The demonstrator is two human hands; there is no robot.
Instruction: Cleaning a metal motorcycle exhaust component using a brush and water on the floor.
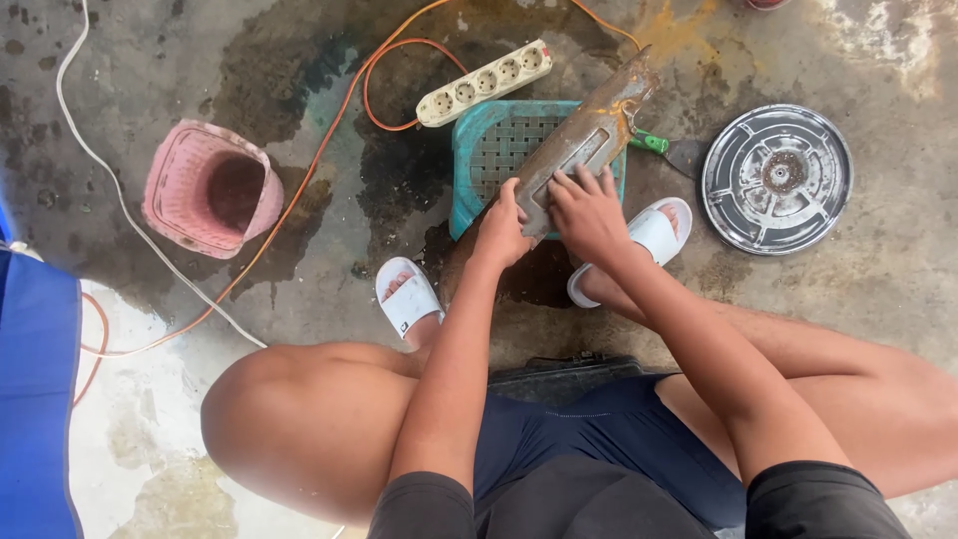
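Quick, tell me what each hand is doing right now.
Left hand: closed on the near end of the rusty metal piece.
Right hand: fingers spread flat on the same piece.

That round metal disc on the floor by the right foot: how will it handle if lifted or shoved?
The round metal disc looks stiff, being ribbed metal, so it probably won't flex. It lies flat on the concrete floor, so it should slide or scrape rather than roll. Stood on its edge, it could roll. It is likely moderately heavy for its size.

We see a stained grey concrete floor (878, 299) in daylight, darkest with wet patches (299, 70) toward the upper middle of the frame.
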